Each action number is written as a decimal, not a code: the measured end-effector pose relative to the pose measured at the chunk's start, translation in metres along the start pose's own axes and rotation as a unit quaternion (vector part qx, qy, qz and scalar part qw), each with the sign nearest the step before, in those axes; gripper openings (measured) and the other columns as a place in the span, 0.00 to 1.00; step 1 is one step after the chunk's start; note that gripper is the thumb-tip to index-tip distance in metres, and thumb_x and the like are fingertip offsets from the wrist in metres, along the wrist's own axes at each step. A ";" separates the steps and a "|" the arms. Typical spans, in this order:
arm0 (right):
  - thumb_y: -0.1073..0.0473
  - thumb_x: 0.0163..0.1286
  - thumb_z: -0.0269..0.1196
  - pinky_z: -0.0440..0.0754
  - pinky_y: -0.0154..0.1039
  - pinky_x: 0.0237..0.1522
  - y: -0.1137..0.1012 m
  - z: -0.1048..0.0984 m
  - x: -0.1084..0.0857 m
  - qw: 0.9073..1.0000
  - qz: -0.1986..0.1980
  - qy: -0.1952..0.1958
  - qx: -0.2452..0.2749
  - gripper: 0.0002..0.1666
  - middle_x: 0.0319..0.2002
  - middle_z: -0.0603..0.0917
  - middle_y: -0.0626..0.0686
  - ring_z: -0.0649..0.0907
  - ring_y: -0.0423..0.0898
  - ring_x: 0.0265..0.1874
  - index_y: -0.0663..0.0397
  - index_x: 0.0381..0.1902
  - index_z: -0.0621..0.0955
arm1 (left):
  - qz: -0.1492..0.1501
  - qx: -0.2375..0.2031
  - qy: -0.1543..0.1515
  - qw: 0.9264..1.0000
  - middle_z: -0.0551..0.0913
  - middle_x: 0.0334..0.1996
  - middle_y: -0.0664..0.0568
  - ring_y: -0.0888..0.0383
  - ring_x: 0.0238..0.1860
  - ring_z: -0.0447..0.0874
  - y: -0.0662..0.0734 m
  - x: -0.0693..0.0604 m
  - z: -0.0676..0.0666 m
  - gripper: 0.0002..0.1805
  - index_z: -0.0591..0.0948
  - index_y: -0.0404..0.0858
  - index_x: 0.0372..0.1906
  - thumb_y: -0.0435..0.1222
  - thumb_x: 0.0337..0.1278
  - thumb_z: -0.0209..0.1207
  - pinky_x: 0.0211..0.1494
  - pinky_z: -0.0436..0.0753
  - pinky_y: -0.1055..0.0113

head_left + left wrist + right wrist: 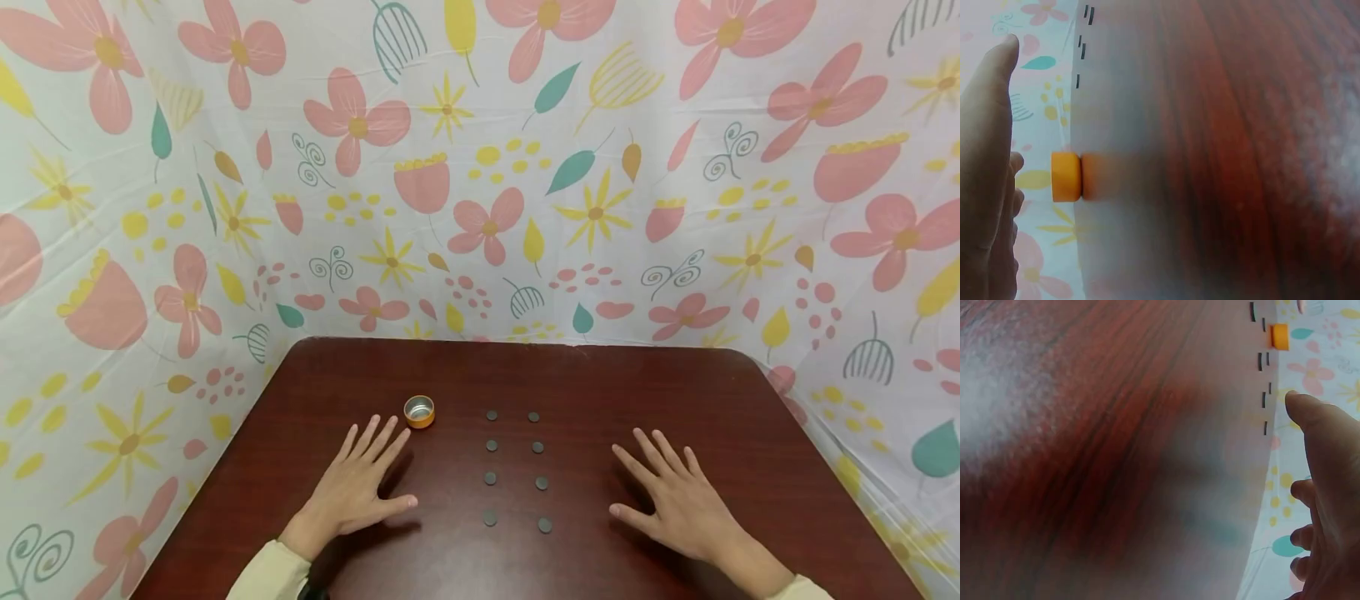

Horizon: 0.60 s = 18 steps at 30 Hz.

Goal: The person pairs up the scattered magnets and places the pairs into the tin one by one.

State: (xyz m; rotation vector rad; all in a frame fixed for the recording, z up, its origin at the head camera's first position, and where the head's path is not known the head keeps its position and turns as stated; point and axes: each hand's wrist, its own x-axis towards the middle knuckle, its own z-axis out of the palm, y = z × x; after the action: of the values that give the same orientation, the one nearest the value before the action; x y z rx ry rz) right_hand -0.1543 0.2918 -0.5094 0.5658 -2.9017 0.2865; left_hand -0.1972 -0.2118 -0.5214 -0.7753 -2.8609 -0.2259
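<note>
My left hand (357, 483) is spread with straight fingers over the left part of the table, holding nothing. Just beyond its fingertips stands a small round orange tin (419, 421), open at the top with a silvery inside; the left wrist view shows its orange side (1066, 177). To the right of this hand, several small dark grey discs (490, 478) lie flat in two columns running away from me. My right hand (678, 504), also spread and holding nothing, is to the right of the nearer-right disc (545, 526), apart from it.
The dark reddish-brown table (450, 567) has a glossy top and rounded far corners. A white cloth (480, 283) printed with flowers and leaves hangs behind it and along both sides. Pale sleeves (272, 573) cover the forearms.
</note>
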 end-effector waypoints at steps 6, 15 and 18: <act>0.25 0.66 0.61 0.60 0.72 0.68 0.000 -0.009 0.005 1.000 -0.005 -0.005 0.003 0.49 0.80 0.58 0.61 0.57 0.65 0.78 0.41 0.77 0.69 | 0.050 -0.013 0.002 0.999 0.53 0.82 0.48 0.47 0.82 0.44 0.004 0.005 -0.011 0.53 0.58 0.48 0.82 0.69 0.58 0.60 0.81 0.49 0.44; 0.32 0.67 0.67 0.72 0.66 0.63 -0.018 -0.015 0.012 0.998 -0.019 0.004 0.065 0.46 0.77 0.64 0.62 0.60 0.64 0.77 0.45 0.76 0.71 | 0.120 -0.072 -0.014 0.990 0.55 0.81 0.50 0.47 0.81 0.51 0.027 0.018 -0.018 0.52 0.58 0.44 0.82 0.62 0.60 0.63 0.79 0.58 0.50; 0.34 0.66 0.69 0.77 0.63 0.60 -0.026 -0.012 0.013 0.996 -0.029 0.008 0.081 0.45 0.76 0.66 0.59 0.62 0.62 0.77 0.46 0.75 0.72 | 0.126 -0.082 -0.023 0.988 0.55 0.81 0.52 0.49 0.81 0.51 0.035 0.022 -0.014 0.52 0.58 0.45 0.82 0.63 0.61 0.63 0.79 0.59 0.51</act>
State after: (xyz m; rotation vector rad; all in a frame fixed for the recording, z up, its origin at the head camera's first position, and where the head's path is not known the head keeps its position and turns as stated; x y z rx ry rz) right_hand -0.1546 0.2664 -0.4914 0.6692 -2.8569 0.5206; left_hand -0.1965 -0.1734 -0.4996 -1.1758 -2.7751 -0.4168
